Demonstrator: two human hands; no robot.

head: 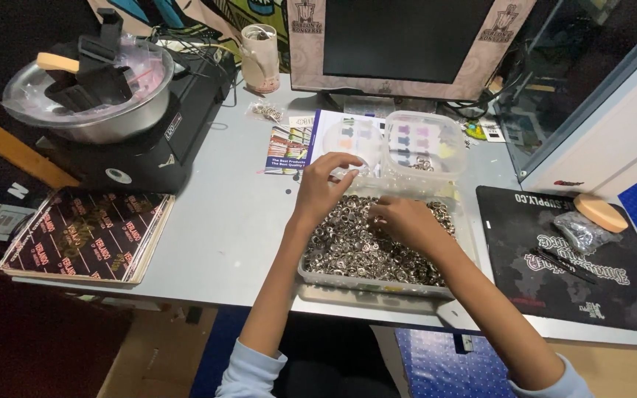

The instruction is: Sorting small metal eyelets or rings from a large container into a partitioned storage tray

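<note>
Both your hands are in over the clear plastic tray (311,274) right at the table's near edge, and it's heaped with small silver metal rings (348,250), far too many to count. Your left hand (322,186) hovers at the tray's far left corner, fingers curled in narrow with thumb and fingertips nearly meeting; whether a ring is pinched between them, I can't tell. Your right hand (407,221) is down on the pile itself, fingers bent into the rings, palm down; the grip is hidden from here, so I can't tell what it's got.

Just beyond the tray, touching its far side, sits one clear square tub (425,147) with a handful of the same rings in its bottom. Beside it on the left, one round clear lid or dish (352,136) lies on a printed leaflet (289,147).

Over to the far left, one steel bowl (112,121) sits on a black machine (156,147), covered in clear film, with black parts and one tan sponge inside. One cloudy plastic cup (261,55) stands near the monitor (407,40), contents unclear. A tiny bag of rings (267,110) lies beside it.

On your right, one black mat (525,280) carries one clear bag of small metal bits (580,232), one round tan sponge (600,212) and a couple of thin black tools (562,264). On the left edge, one stack of dark printed cards (86,236).
</note>
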